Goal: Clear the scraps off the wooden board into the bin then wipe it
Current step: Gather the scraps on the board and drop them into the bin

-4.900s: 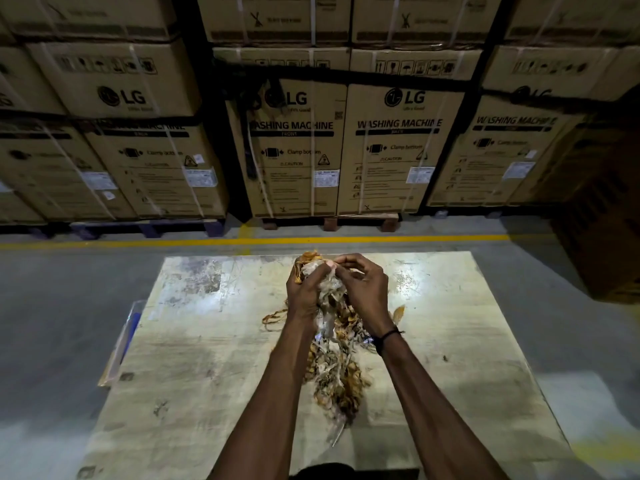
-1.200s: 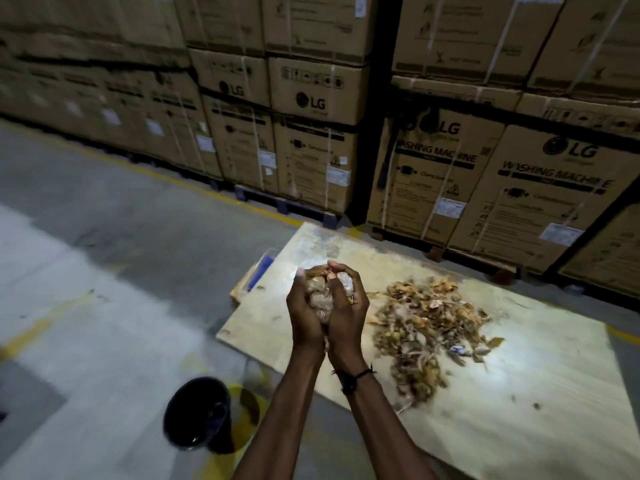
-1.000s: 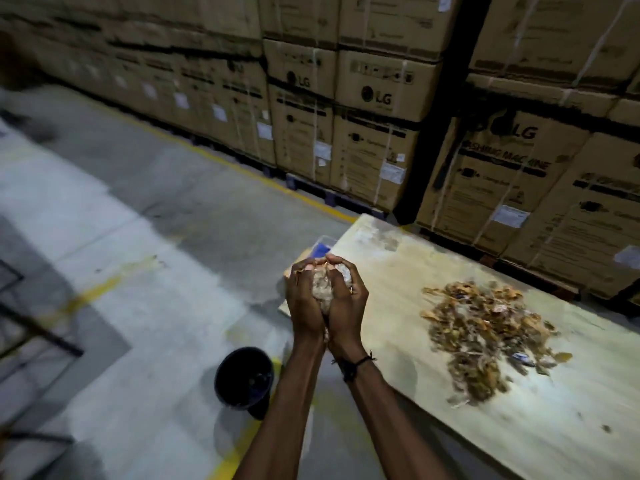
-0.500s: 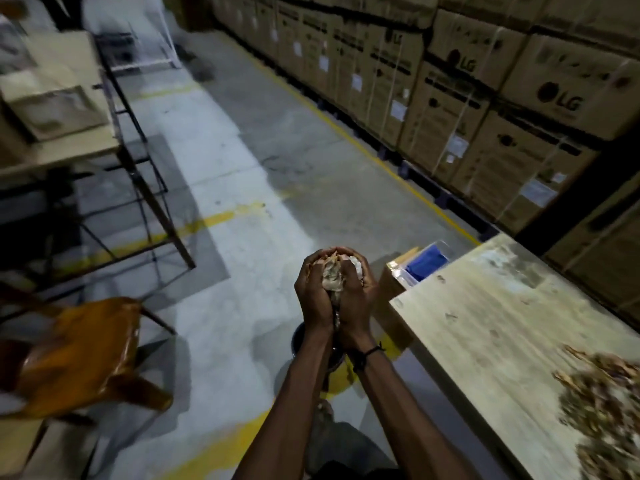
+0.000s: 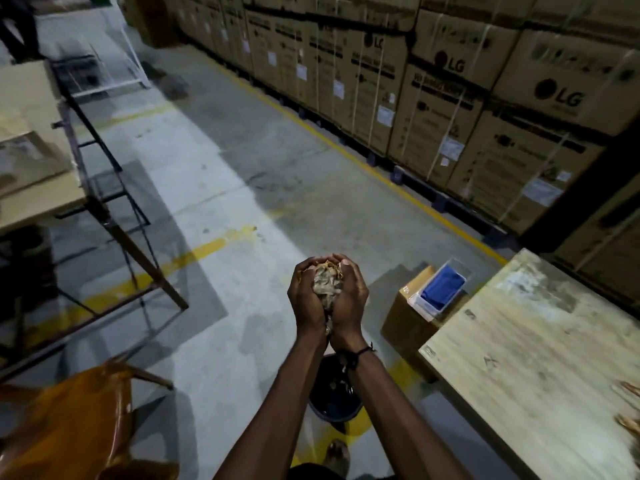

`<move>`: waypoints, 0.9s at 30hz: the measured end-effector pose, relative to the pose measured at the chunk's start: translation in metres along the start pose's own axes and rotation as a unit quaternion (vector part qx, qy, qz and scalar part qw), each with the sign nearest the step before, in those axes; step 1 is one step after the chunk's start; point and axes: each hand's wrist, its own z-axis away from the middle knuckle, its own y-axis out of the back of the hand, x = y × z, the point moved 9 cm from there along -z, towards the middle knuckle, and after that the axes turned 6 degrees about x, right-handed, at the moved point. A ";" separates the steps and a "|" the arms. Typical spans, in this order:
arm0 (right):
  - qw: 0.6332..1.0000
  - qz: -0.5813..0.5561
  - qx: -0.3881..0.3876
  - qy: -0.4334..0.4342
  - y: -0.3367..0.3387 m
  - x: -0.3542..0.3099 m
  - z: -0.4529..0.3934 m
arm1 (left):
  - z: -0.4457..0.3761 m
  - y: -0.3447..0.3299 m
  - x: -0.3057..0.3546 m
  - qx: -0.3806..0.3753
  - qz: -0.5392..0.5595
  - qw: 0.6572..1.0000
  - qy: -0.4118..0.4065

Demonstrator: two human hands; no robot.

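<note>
Grey warehouse floor, left hand (image 5: 306,301) and right hand (image 5: 349,299) cupped tight round crumpled brown-white scraps (image 5: 325,284) above round black bin (image 5: 334,393); next, parting hands to drop them in.

A crumpled handful of brown and pale scraps (image 5: 325,284) is sitting cupped between two palms, above the floor. The dark round bin (image 5: 334,398) is standing upright on the floor below — partly hidden by forearms. The pale, stained wooden board (image 5: 540,348) is lying flat at right, a few scraps showing at its right edge.

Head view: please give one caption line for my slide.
Both hands cup crumpled brown scraps above the black round bin.
</note>
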 end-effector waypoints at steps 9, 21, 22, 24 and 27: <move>0.995 -0.042 0.094 -0.002 -0.026 0.023 -0.044 | -0.069 -0.028 -0.020 -0.071 -0.033 0.994 0.074; 0.891 -0.250 0.350 -0.144 0.005 0.162 -0.025 | -0.106 0.038 -0.140 -0.163 -0.156 0.925 0.307; 0.884 -0.253 0.362 -0.154 0.015 0.177 -0.021 | -0.102 0.048 -0.157 -0.160 -0.162 0.911 0.343; 0.872 -0.209 0.401 -0.186 0.045 0.221 -0.016 | -0.091 0.066 -0.185 -0.141 -0.180 0.877 0.423; 0.860 -0.149 0.449 -0.191 0.129 0.345 -0.029 | -0.086 0.092 -0.255 -0.133 -0.184 0.840 0.492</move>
